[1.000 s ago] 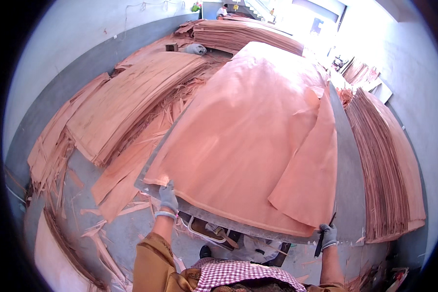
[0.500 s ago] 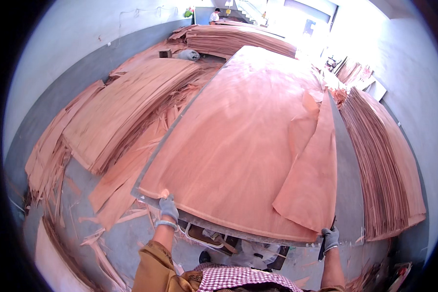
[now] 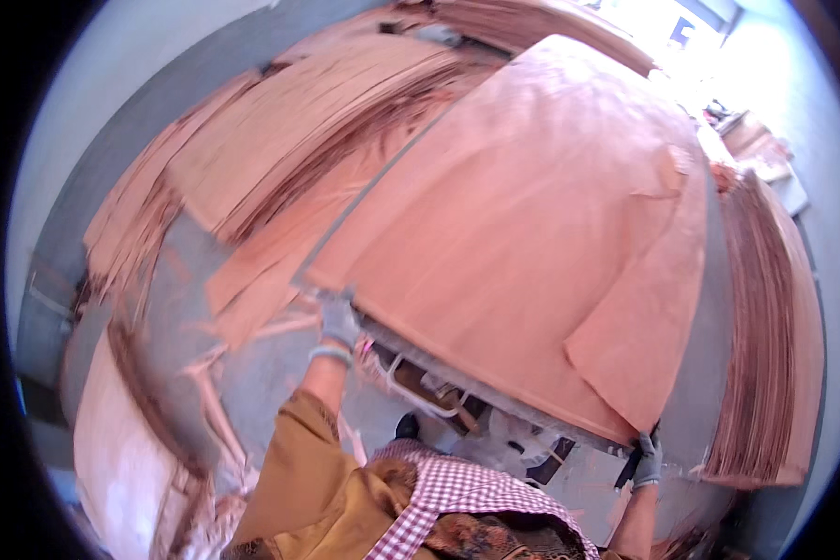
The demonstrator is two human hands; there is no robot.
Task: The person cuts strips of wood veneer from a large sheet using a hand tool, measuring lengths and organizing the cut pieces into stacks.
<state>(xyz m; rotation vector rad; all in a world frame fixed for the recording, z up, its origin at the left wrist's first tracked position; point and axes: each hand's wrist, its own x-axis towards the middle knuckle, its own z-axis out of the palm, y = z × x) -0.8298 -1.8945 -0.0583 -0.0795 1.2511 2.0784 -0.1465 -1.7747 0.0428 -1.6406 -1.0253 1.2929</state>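
A large reddish veneer sheet (image 3: 532, 252) fills the middle of the view, lying on top of a raised stack and running from about 7 o'clock up toward 1 o'clock. The left hand (image 3: 338, 322), in a grey glove, reaches forward on a nearly straight arm — mustard sleeve pushed back at the wrist — and its fingers are closed on the sheet's near left corner, at roughly 8 o'clock of the sheet. The right hand (image 3: 646, 462), also gloved, is lower, at about 5 o'clock, forearm rising from the bottom edge; it is clasped on the near right corner, where a smaller overlapping veneer piece (image 3: 644, 336) hangs down. Piles of veneer (image 3: 280, 159) lie at 10 o'clock, and a stacked bundle (image 3: 765, 345) stands at 3 o'clock.
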